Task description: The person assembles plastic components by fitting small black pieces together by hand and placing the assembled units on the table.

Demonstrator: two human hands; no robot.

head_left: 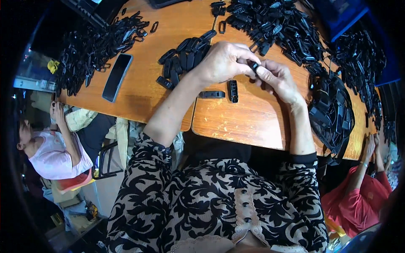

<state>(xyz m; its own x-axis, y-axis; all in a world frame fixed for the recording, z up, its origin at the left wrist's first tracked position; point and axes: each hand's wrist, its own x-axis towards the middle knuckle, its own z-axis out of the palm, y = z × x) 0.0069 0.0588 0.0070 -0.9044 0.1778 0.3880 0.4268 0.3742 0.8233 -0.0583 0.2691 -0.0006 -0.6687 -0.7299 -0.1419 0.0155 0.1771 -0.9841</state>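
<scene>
Above the wooden table, my left hand point(230, 63) and my right hand point(276, 80) meet, fingers closed round one small black plastic part point(254, 66). Most of that part is covered by my fingertips. Below my hands, a black plastic piece point(212, 95) lies sideways on the wood, and beside it a black piece with open compartments point(233, 91) points toward me. A cluster of smooth black oblong pieces point(183, 59) rests left of my left wrist, partly hidden behind it.
A large heap of black parts point(274, 25) covers the far right, another heap point(101, 50) the far left. A phone point(117, 78) lies on the table point(147, 109). A black basket of parts point(333, 114) stands at right. Co-workers in pink point(59, 154) and red point(360, 202) sit on either side.
</scene>
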